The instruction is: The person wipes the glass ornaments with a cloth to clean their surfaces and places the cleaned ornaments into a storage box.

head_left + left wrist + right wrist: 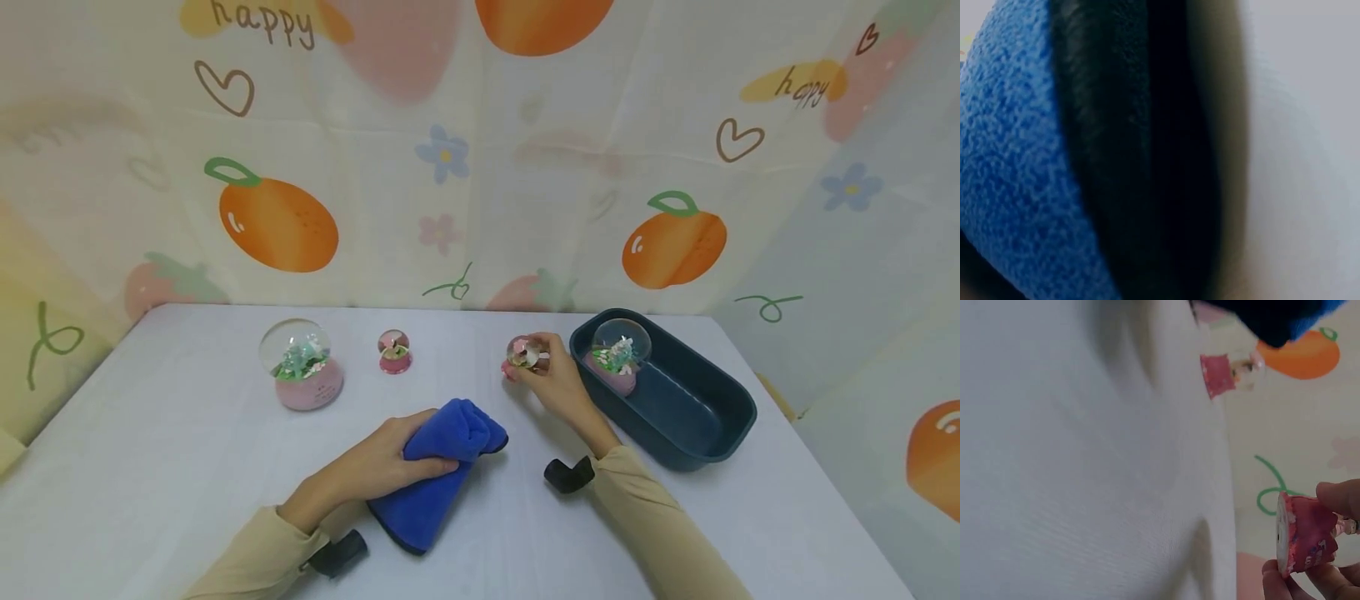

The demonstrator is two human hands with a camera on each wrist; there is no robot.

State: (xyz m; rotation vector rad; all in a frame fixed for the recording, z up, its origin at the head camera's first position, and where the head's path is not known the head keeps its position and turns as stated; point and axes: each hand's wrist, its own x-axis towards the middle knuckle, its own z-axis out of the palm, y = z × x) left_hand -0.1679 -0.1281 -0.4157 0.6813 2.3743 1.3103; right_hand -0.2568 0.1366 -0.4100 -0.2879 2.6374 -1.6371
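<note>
My left hand [386, 458] grips a folded blue cloth [438, 492] with dark edging, near the front middle of the table. That cloth fills the left side of the left wrist view, close to the lens. Between thumb and fingers, my right hand [558, 383] holds a small snow globe [519, 352] by its glass ball. Its pink base [1311, 534] is tipped so the pale underside shows in the right wrist view. Just right of this hand, a larger snow globe [618, 354] with a pink base stands inside a dark blue basin [738, 421], at its far left end.
Toward the back left of the white table [150, 467] stands another large snow globe [309, 387] with a pink base. A second small snow globe [394, 361] is to its right. Behind the table hangs a fruit-patterned cloth backdrop [375, 200].
</note>
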